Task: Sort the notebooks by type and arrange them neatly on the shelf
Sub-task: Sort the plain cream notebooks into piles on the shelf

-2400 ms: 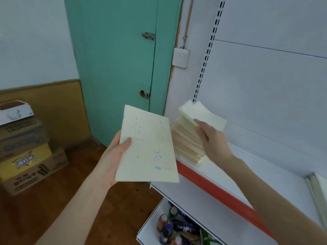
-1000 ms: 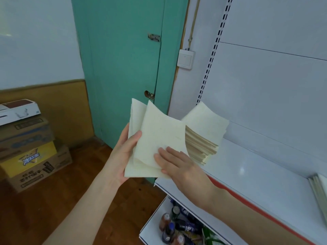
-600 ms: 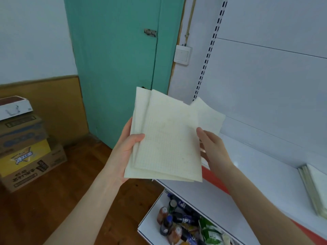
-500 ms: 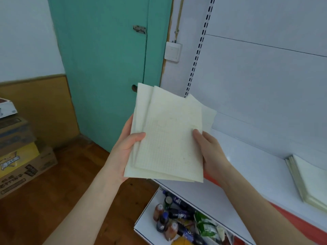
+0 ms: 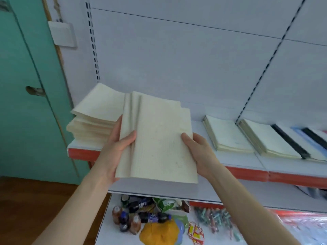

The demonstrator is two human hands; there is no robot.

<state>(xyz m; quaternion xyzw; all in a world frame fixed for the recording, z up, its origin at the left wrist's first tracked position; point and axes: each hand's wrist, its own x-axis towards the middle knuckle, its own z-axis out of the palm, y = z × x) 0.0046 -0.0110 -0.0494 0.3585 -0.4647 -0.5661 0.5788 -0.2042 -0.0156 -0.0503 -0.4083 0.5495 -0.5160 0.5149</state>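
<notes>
Holding several thin cream paper-covered notebooks [image 5: 159, 138], fanned and unsquared, in the air just near of the white metal shelf with red front edge [image 5: 247, 174]; pinched at the left edge by the left hand [image 5: 116, 149], thumb on top, and clasped at the right edge by the right hand [image 5: 200, 151]. Could slide apart and drop if either grip eases, being floppy and misaligned. Could also knock the untidy cream stack [image 5: 93, 117] at far left off the shelf end, or land on the wrong flat cream pile [image 5: 228, 135] at right, given near-identical covers.

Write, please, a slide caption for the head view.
Left hand and right hand hold fanned cream paper notebooks before a white shelf bearing a cream notebook stack.
</notes>
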